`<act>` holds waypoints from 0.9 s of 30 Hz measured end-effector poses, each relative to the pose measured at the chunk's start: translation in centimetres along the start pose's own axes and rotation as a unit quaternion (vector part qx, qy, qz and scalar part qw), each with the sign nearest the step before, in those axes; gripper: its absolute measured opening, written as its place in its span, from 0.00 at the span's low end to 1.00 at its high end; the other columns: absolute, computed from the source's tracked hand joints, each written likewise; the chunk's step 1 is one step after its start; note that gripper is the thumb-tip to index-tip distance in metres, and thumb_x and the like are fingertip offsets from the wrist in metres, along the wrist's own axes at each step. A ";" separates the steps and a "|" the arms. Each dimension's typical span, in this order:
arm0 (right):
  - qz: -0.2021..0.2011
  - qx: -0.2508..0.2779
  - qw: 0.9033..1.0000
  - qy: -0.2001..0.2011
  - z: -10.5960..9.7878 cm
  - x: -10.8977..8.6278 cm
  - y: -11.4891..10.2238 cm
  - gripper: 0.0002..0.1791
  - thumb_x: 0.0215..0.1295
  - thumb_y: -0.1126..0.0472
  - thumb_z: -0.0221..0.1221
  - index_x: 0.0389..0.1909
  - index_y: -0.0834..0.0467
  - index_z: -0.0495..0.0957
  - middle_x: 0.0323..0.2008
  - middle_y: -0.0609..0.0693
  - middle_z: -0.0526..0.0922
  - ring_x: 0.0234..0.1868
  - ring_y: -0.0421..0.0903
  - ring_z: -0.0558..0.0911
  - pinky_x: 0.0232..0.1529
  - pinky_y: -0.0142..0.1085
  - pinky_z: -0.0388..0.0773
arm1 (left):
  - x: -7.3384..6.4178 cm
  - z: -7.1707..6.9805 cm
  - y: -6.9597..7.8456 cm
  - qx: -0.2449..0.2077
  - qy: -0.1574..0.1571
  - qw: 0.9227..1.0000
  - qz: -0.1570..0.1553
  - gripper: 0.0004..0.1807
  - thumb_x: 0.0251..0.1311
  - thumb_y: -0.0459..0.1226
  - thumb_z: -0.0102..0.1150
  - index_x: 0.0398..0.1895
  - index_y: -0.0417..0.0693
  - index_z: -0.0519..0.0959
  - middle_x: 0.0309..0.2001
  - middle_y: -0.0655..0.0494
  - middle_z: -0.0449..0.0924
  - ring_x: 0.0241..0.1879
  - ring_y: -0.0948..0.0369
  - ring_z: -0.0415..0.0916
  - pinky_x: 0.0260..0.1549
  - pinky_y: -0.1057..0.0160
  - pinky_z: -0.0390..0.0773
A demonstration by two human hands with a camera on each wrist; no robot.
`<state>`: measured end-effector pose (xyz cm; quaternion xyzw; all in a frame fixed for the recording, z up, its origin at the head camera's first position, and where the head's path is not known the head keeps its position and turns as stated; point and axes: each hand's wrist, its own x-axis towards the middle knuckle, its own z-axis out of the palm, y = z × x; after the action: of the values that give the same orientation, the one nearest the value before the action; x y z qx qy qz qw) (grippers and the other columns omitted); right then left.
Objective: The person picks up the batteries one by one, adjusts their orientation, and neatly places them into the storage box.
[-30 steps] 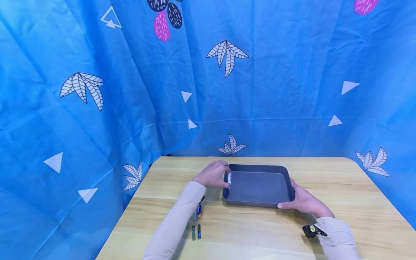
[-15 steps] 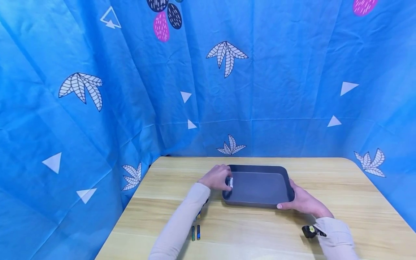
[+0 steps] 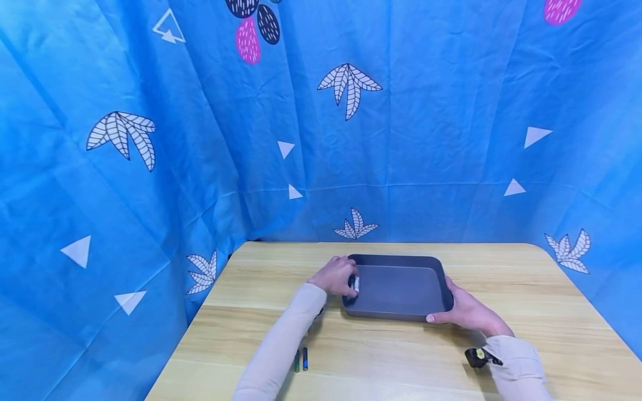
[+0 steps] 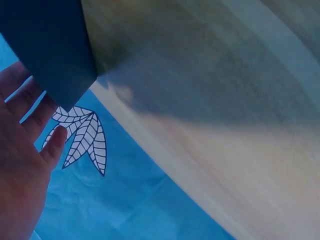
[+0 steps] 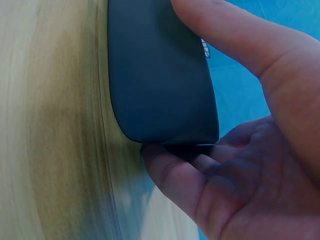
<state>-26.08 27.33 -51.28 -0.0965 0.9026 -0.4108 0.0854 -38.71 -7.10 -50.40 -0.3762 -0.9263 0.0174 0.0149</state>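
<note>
A dark grey rectangular tray [image 3: 396, 289] lies on the wooden table. Reaching over its left rim, my left hand [image 3: 337, 275] pinches a small white battery [image 3: 356, 283] low inside the tray's left end. In the left wrist view that hand [image 4: 27, 130] has its fingers behind the tray wall [image 4: 55, 45], which hides the battery. My right hand [image 3: 468, 307] grips the tray's right end near the front corner, thumb at the front. The right wrist view shows the thumb and fingers of this hand [image 5: 250, 150] around the dark end wall [image 5: 160, 75].
Two slim batteries, one blue and dark [image 3: 305, 359] and one green [image 3: 297, 361], lie beside my left forearm [image 3: 283, 340], which covers part of the table. A blue patterned curtain [image 3: 426, 139] hangs behind the table's back edge.
My left hand has moved slightly right and nearer to me with the battery, from the tray's left rim to inside its left end. My right hand has stayed on the tray.
</note>
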 end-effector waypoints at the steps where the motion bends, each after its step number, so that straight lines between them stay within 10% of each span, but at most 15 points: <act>1: 0.000 0.000 1.000 0.001 0.0 0.0 0.0 0.76 0.49 0.47 0.79 0.79 0.74 0.34 0.76 0.81 0.47 0.76 0.79 0.52 0.74 0.71 0.54 | 0.1 0.2 0.0 0.002 -0.001 1.000 0.000 0.28 0.51 0.57 0.74 0.52 0.55 0.86 0.48 0.62 0.83 0.51 0.62 0.76 0.66 0.55 0.73; 27: -0.012 0.009 1.000 0.003 0.0 0.0 0.0 0.75 0.48 0.48 0.80 0.80 0.72 0.34 0.77 0.80 0.47 0.76 0.79 0.52 0.74 0.71 0.54 | 0.0 0.1 0.0 0.014 -0.006 1.000 -0.007 0.31 0.50 0.60 0.73 0.54 0.54 0.86 0.55 0.59 0.81 0.59 0.58 0.75 0.77 0.51 0.62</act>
<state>-26.08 27.34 -51.23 -0.1056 0.8978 -0.4204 0.0780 -38.70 -7.12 -50.48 -0.3690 -0.9288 0.0326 0.0143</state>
